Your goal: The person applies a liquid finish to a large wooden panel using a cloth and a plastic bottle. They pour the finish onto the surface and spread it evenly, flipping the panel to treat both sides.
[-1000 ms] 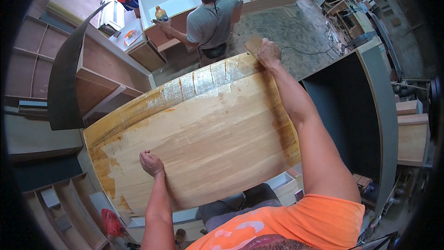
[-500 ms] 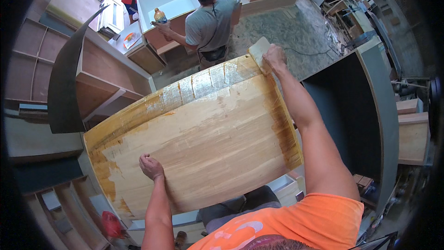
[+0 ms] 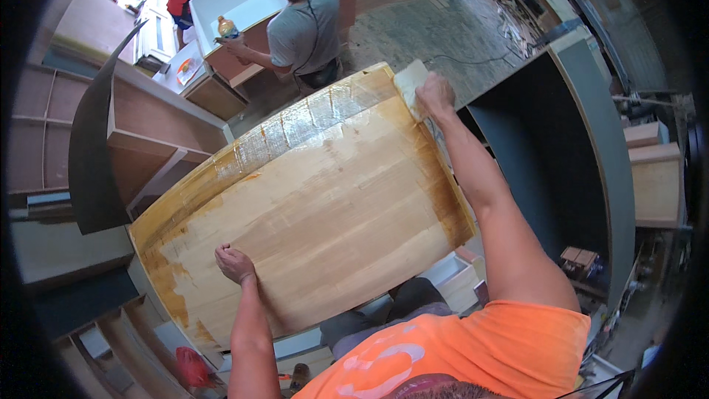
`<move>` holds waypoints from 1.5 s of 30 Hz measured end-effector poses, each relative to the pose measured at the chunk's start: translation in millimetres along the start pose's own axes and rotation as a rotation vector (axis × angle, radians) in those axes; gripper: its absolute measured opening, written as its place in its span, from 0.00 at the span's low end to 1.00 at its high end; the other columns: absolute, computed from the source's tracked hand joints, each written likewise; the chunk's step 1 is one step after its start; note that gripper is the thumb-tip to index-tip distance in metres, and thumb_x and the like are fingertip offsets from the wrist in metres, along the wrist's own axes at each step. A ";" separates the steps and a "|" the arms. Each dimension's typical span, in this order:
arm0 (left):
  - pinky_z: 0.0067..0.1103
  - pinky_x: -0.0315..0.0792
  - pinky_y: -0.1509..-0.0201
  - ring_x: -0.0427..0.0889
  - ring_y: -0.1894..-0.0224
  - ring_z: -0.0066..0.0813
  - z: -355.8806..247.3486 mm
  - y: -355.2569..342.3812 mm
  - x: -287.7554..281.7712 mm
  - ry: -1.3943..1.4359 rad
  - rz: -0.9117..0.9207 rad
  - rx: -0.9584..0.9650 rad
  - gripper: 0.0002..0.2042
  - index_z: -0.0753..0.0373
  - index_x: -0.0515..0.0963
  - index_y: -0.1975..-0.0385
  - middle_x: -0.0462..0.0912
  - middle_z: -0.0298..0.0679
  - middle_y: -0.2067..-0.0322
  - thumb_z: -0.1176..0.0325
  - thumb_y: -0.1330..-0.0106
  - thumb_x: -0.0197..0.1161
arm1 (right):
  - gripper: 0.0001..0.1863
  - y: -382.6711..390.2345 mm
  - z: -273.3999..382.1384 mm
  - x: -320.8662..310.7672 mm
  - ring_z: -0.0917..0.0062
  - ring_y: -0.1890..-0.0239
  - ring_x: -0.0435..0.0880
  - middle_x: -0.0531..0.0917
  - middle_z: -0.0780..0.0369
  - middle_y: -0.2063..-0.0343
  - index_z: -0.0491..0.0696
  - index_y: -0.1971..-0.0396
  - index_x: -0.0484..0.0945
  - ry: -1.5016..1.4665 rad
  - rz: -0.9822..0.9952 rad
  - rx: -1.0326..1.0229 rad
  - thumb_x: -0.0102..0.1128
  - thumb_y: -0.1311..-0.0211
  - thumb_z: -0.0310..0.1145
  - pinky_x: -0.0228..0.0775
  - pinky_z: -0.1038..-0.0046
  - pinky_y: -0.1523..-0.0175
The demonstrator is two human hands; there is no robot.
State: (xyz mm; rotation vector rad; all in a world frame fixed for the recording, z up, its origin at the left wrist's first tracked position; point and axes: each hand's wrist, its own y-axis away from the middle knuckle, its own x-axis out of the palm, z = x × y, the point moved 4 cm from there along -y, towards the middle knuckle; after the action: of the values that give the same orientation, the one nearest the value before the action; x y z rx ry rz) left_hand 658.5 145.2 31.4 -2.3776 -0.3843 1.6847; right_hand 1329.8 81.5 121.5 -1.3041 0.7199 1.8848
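Note:
A wide pale wooden panel point(image 3: 325, 214) lies tilted in front of me, with amber glue-like coating along its far, left and right edges. The far strip looks glossy and wet. My right hand point(image 3: 436, 97) grips a flat cream-coloured spreader point(image 3: 410, 89), its blade at the panel's far right corner, over the coated right edge. Near the panel's left side, my left hand point(image 3: 235, 263) is closed just above or on the bare wood, its fingers curled in. Whatever lies inside those fingers, if anything, is hidden.
A person in a grey shirt point(image 3: 303, 29) stands beyond the panel with a bottle point(image 3: 227, 27) near one hand, beside a white-lined cabinet point(image 3: 258, 0). A dark-lined cabinet point(image 3: 546, 140) stands close on my right. Wooden shelving point(image 3: 155, 125) and a curved dark sheet point(image 3: 92, 140) are at left.
My right hand has drawn the spreader slightly nearer along the panel's right edge. My left hand stays at about the same spot. The whole view has shifted a little.

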 end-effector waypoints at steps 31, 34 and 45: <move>0.38 0.70 0.52 0.78 0.57 0.48 14.4 4.3 3.5 -0.033 0.019 0.017 0.08 0.61 0.73 0.62 0.80 0.45 0.62 0.70 0.36 0.48 | 0.20 215.8 -127.0 -39.0 0.50 0.60 0.84 0.83 0.44 0.65 0.41 0.62 0.77 0.160 -0.037 0.193 0.62 0.51 0.40 0.76 0.54 0.53; 0.37 0.71 0.51 0.79 0.55 0.48 9.8 2.2 4.8 -0.040 0.012 0.007 0.09 0.61 0.74 0.60 0.80 0.47 0.60 0.69 0.36 0.48 | 0.19 251.4 -137.6 -29.7 0.50 0.61 0.84 0.84 0.45 0.66 0.42 0.63 0.77 0.173 -0.008 0.207 0.62 0.51 0.40 0.76 0.54 0.54; 0.37 0.70 0.50 0.79 0.54 0.47 24.9 7.6 8.7 -0.013 0.050 -0.030 0.10 0.62 0.73 0.60 0.80 0.47 0.61 0.68 0.35 0.48 | 0.21 344.6 -227.8 -49.1 0.51 0.63 0.84 0.84 0.46 0.68 0.41 0.62 0.79 0.180 -0.044 0.396 0.63 0.49 0.42 0.76 0.54 0.54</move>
State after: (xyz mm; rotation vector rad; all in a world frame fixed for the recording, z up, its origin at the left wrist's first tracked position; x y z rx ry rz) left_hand 638.5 141.2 13.1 -2.4178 -0.3579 1.7286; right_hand 1184.0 -307.9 107.1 -1.2269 1.0858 1.5037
